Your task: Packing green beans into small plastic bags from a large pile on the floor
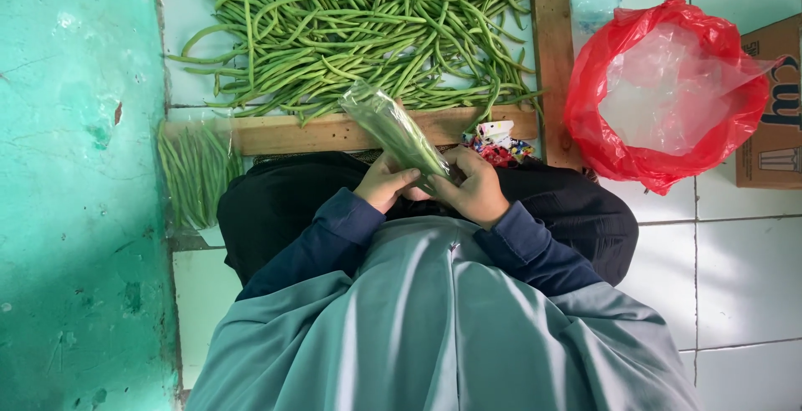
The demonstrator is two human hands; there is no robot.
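Holding a clear plastic sleeve of green beans over the lap, left hand and right hand both pinching its lower end

A red plastic bag with a clear liner lies open beside a brown cardboard box; loose green beans are heaped above a wooden frame

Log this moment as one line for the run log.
left hand: grips clear bag of green beans | right hand: grips same bag | loose beans: floor ahead | red bag: right
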